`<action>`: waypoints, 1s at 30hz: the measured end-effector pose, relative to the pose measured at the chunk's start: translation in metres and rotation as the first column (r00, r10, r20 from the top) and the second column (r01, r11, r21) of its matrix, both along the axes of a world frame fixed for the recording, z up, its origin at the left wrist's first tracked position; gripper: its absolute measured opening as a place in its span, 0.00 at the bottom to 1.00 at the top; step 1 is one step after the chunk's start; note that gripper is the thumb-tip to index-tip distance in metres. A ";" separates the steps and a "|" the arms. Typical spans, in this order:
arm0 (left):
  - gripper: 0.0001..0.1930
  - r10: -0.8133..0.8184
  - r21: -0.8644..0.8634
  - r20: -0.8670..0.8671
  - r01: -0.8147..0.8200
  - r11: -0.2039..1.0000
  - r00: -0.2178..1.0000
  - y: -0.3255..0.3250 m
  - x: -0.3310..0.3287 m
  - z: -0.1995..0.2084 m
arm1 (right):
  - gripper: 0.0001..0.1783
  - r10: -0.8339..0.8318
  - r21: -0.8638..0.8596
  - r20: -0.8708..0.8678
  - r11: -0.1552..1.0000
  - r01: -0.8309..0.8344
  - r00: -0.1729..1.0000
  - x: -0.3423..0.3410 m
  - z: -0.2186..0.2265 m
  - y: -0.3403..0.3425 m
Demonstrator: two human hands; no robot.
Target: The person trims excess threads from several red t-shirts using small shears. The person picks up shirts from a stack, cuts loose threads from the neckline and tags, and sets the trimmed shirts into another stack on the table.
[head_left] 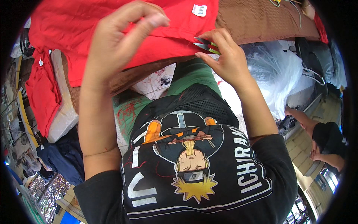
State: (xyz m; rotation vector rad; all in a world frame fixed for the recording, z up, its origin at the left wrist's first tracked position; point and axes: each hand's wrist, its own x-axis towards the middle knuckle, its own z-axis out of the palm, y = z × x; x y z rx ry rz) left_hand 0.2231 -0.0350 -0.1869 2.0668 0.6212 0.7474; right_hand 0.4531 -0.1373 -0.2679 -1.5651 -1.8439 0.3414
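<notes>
A red garment (pixel 167 43) is spread over the brown cloth-covered surface (pixel 257 22) in front of me, with a white label (pixel 199 10) near its far right edge. My right hand (pixel 227 52) is closed around thread snips (pixel 213 49) with green handles. Their two dark blades stand apart, pointing left over the garment's near edge. Above the left part of the red cloth, my left hand (pixel 125 35) is raised with curled fingers and the thumb close to the index finger. Its fingertips are somewhat blurred, and anything pinched there is too small to make out.
Another red garment (pixel 43 93) hangs at the left, above dark blue cloth (pixel 63 158). A clear plastic bag (pixel 272 74) bulges at the right. Beyond it sits another person (pixel 328 143). Red thread scraps (pixel 128 110) cling to my green trousers; more scraps lie on the tiled floor.
</notes>
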 end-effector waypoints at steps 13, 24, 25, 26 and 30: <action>0.13 0.265 0.358 -0.157 -0.195 0.913 0.951 -0.032 0.047 -0.086 | 0.13 -0.107 -0.013 -0.310 0.994 0.108 0.945 0.004 0.002 -0.002; 0.08 0.290 0.018 -0.114 -0.289 0.957 0.950 -0.032 0.043 -0.079 | 0.10 -0.009 -0.045 -0.270 0.999 -0.003 0.963 0.005 -0.015 -0.003; 0.08 0.296 -0.020 -0.119 -0.300 0.954 0.948 -0.033 0.043 -0.077 | 0.10 -0.002 -0.034 -0.265 0.999 -0.007 0.964 0.003 -0.014 -0.003; 0.08 0.302 -0.058 -0.125 -0.311 0.949 0.945 -0.033 0.043 -0.077 | 0.09 0.004 -0.024 -0.261 1.000 -0.011 0.965 0.002 -0.014 -0.002; 0.07 0.286 -0.071 -0.119 -0.296 0.953 0.951 -0.034 0.043 -0.076 | 0.09 0.030 0.071 -0.116 0.997 -0.022 0.993 -0.002 -0.013 0.002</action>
